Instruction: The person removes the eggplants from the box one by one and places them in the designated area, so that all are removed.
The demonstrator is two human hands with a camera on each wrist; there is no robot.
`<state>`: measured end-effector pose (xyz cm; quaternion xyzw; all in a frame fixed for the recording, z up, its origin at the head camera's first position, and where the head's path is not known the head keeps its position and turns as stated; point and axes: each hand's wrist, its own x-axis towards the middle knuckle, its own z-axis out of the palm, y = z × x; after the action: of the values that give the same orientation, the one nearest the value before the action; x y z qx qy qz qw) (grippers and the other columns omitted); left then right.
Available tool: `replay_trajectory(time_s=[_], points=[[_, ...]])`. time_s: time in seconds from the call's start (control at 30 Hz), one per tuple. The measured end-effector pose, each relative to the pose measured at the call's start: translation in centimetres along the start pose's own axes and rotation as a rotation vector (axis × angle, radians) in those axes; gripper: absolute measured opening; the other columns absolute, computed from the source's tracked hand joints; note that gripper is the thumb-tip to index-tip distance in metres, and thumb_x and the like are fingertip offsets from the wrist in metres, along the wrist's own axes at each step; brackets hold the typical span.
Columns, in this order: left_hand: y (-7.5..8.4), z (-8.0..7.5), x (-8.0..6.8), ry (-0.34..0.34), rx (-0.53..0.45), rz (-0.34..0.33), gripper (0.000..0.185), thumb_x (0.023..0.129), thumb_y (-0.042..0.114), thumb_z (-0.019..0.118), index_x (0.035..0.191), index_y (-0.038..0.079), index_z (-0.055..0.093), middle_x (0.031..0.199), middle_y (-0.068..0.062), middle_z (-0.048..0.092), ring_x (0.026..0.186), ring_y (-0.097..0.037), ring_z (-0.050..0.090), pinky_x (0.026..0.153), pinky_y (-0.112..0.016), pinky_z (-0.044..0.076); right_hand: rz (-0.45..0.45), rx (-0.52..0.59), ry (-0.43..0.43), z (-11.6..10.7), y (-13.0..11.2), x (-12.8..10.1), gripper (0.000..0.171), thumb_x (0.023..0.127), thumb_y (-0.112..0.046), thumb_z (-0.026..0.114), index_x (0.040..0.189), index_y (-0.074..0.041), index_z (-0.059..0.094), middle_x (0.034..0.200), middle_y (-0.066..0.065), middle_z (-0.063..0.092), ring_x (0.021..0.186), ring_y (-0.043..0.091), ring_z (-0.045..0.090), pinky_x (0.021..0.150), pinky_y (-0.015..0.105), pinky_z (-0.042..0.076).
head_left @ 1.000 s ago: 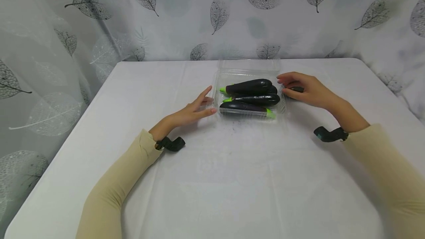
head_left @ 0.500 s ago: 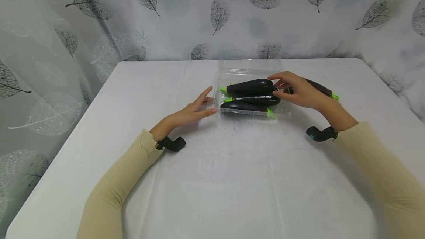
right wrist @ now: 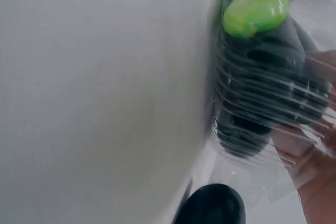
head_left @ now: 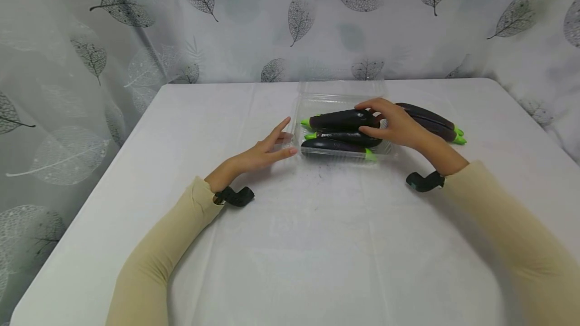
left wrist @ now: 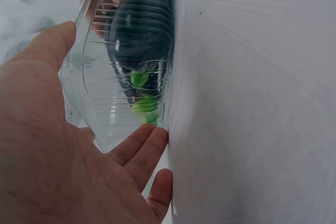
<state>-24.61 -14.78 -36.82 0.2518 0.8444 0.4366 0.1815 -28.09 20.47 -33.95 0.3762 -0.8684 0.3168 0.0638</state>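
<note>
Top eggplant centre frame, long axis left-right, stacked in clear tray; right hand at its right end, fingers curled onto it. Left hand open-fingered against tray's left wall on table.

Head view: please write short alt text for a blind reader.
A person's right hand touches the top eggplant in a clear plastic tray, while the left hand rests open against the tray's side. Two more eggplants lie on the white table.
</note>
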Motion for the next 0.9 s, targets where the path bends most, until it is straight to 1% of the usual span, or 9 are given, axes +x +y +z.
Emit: replay_trajectory(time_s=[0.23,0.47,0.9], points=[[0.01,0.02,0.16,-0.003,-0.007,0.002,0.085,0.099,0.037,0.055,0.157,0.034,-0.007,0.156,-0.009,0.030,0.145,-0.026,0.026,0.115,-0.057,0.018,0.030,-0.028,0.040,0.30,-0.11,0.04,0.046,0.086,0.000,0.072,0.129,0.004,0.056,0.128,0.023,0.055,0.108,0.036,0.054,0.086,0.051,0.050],[-0.25,-0.07,0.17,0.002,-0.009,0.000,0.085,0.099,0.037,0.055,0.156,0.036,-0.008,0.155,-0.009,0.030,0.145,-0.028,0.025,0.114,-0.057,0.021,0.016,-0.035,0.051,0.25,-0.12,0.21,0.045,0.085,0.001,0.073,0.127,0.004,0.057,0.127,0.023,0.055,0.109,0.037,0.055,0.088,0.052,0.050],[-0.35,-0.02,0.23,-0.009,-0.016,0.007,0.085,0.099,0.037,0.054,0.156,0.034,-0.008,0.156,-0.009,0.030,0.145,-0.028,0.024,0.114,-0.057,0.020,0.036,-0.037,0.071,0.52,0.05,-0.04,0.045,0.084,-0.001,0.074,0.126,0.003,0.058,0.125,0.021,0.057,0.108,0.035,0.056,0.090,0.049,0.050]])
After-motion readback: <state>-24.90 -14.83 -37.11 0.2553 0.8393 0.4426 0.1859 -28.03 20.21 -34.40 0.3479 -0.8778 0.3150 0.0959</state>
